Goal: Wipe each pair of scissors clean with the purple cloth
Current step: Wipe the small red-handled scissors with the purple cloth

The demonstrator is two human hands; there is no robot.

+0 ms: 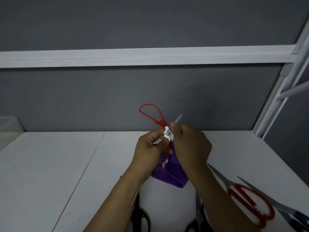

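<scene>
I hold a pair of red-handled scissors (151, 113) spread open above the white table (50, 164). One red loop points up and left, and a blade tip sticks out up and right. My left hand (148, 151) pinches the scissors near the silver pivot. Over the other side curls my right hand (190, 146), gripping the blade and the purple cloth (170, 174). The cloth hangs below both hands. The second red loop lies against the cloth, partly hidden.
Another pair of red-handled scissors (247, 200) lies on the table at the right, with a dark-handled pair (284, 210) beyond it. Two black-handled pairs (140, 216) (197, 221) sit at the bottom edge under my arms. A grey wall and a white frame (274, 104) stand behind.
</scene>
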